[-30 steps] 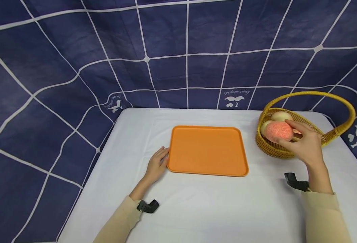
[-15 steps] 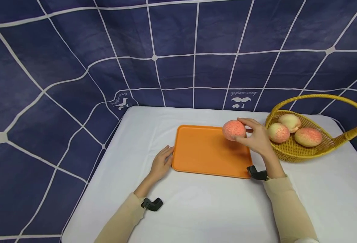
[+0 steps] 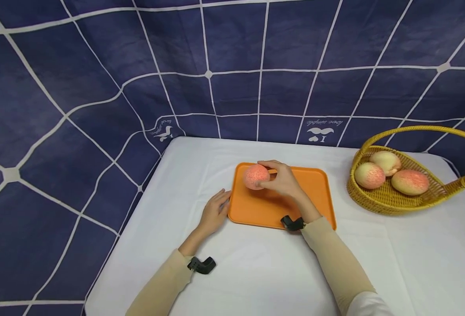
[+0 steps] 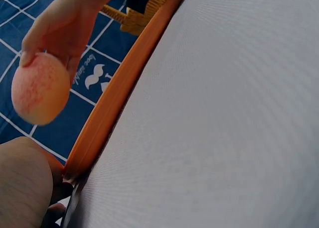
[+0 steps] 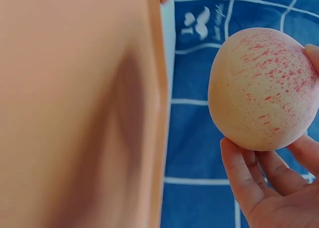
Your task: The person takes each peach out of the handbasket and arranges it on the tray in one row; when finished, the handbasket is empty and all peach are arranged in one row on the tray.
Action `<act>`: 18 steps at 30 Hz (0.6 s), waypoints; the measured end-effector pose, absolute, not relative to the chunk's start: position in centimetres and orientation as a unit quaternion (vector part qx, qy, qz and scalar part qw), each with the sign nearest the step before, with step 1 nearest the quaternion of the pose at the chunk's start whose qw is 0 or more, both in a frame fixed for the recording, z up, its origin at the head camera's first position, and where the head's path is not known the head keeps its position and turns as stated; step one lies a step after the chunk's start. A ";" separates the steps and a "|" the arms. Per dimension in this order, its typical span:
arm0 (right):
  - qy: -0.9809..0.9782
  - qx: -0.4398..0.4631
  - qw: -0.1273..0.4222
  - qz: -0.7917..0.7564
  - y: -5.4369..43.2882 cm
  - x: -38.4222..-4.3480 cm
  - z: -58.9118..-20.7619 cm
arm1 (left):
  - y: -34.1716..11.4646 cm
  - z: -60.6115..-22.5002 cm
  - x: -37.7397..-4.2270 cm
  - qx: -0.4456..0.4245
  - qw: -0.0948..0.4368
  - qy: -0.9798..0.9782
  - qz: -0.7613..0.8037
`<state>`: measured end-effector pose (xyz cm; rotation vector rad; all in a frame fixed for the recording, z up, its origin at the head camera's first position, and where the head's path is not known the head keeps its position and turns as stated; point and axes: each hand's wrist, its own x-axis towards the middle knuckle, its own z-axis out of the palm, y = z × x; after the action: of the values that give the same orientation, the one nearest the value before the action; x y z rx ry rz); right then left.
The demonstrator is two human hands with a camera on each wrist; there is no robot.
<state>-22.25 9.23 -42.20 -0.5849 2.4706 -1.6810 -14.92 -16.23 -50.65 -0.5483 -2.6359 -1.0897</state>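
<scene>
My right hand (image 3: 284, 179) holds a pink-and-cream peach (image 3: 255, 176) between thumb and fingertips, over the left part of an orange tray (image 3: 313, 188). The right wrist view shows the fingers (image 5: 241, 171) against the underside of the peach (image 5: 261, 88), with air between it and the tray's rim (image 5: 158, 88). At the tray's left edge rests my left hand (image 3: 212, 215), its fingers extended along the rim. In the left wrist view, that hand (image 4: 22, 183) touches the tray's corner, part of its fingers hidden.
A yellow wicker basket (image 3: 368, 204) with a tall handle (image 3: 426, 128) stands at the right, with a peach (image 3: 369, 175) and two others inside. White cloth (image 3: 256, 272) covers the table. A dark blue gridded curtain (image 3: 232, 52) hangs behind.
My right hand has lifted the peach out of the basket and carried it left across the tray. The left hand stays at the tray's edge. The head view has shifted slightly.
</scene>
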 end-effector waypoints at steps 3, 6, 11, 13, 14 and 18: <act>0.809 -0.185 0.069 -0.554 8.0 -22.5 -42.7 | -16.2 -50.6 -14.9 -0.187 0.116 -0.903 -0.370; 0.815 -0.184 0.076 -0.544 7.2 -22.8 -43.3 | -16.2 -50.5 -14.9 -0.184 0.116 -0.904 -0.368; 0.826 -0.185 0.086 -0.526 6.4 -22.9 -44.1 | -16.1 -50.5 -14.9 -0.181 0.116 -0.905 -0.367; 0.829 -0.182 0.089 -0.521 6.3 -22.9 -44.3 | -16.1 -50.5 -14.9 -0.181 0.114 -0.905 -0.368; 0.832 -0.179 0.091 -0.518 6.2 -22.9 -44.4 | -16.1 -50.5 -14.9 -0.181 0.114 -0.904 -0.370; 0.836 -0.182 0.096 -0.509 6.0 -23.1 -44.8 | -16.1 -50.5 -14.9 -0.181 0.117 -0.904 -0.369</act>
<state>-23.08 5.95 -44.84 -0.5407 2.4757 -1.5090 -14.86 -16.06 -50.47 -0.5306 -2.6464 -1.0808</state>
